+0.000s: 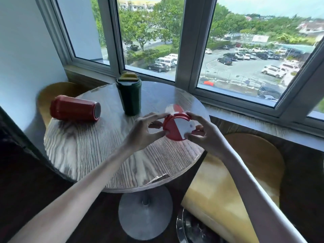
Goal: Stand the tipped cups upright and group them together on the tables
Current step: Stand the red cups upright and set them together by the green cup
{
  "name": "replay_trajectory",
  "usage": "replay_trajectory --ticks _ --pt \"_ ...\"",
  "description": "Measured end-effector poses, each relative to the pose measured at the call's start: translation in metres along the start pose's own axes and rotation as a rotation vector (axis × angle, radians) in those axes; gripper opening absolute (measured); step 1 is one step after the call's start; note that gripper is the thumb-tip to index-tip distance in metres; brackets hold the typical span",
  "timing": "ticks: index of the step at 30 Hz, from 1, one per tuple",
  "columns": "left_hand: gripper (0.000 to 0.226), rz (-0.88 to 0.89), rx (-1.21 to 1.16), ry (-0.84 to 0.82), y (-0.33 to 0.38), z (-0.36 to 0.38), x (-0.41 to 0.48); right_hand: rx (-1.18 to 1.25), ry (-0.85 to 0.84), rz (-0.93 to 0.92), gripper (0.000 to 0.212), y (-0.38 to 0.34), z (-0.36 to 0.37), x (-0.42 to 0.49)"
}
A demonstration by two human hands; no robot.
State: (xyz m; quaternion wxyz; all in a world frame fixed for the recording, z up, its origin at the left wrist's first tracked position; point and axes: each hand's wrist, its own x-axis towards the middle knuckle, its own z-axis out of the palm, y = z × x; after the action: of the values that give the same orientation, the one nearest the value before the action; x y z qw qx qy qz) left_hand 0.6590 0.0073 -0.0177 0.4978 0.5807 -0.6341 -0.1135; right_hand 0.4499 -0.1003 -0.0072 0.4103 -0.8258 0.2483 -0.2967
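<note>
Left hand (140, 132) and right hand (205, 135) gripped the red-and-white cup (175, 128); best, I reckoned, set flat beside the green cup (128, 97).

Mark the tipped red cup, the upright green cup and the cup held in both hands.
red cup (73, 107): head view, middle of its side wall.
green cup (130, 98): head view, middle of its dark body.
red-and-white cup (171, 129): head view, red part of its near round end.

Glossy grained wood table (84, 148), shiny metal base (145, 211), smooth red cup (73, 108), matt green cup (129, 95).
</note>
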Motion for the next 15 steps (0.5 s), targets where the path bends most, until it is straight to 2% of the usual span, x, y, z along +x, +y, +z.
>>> replay_trajectory --ticks 4,8,12,15 --pt "0.057 -0.106 -0.234 0.076 0.01 -0.001 0.021 0.144 0.046 -0.029 0.058 -0.013 -0.016 0.019" --pt "0.049 -0.116 -0.384 0.192 0.024 0.001 0.04 0.217 0.094 -0.09 0.044 -0.031 -0.03 0.038" --pt "0.039 -0.092 -0.36 0.272 0.029 0.003 0.056 0.243 0.027 -0.121 0.066 -0.029 -0.037 0.052" --pt "0.045 -0.092 -0.305 0.234 0.028 0.004 0.06 0.205 0.047 -0.113 0.07 -0.022 -0.038 0.057"
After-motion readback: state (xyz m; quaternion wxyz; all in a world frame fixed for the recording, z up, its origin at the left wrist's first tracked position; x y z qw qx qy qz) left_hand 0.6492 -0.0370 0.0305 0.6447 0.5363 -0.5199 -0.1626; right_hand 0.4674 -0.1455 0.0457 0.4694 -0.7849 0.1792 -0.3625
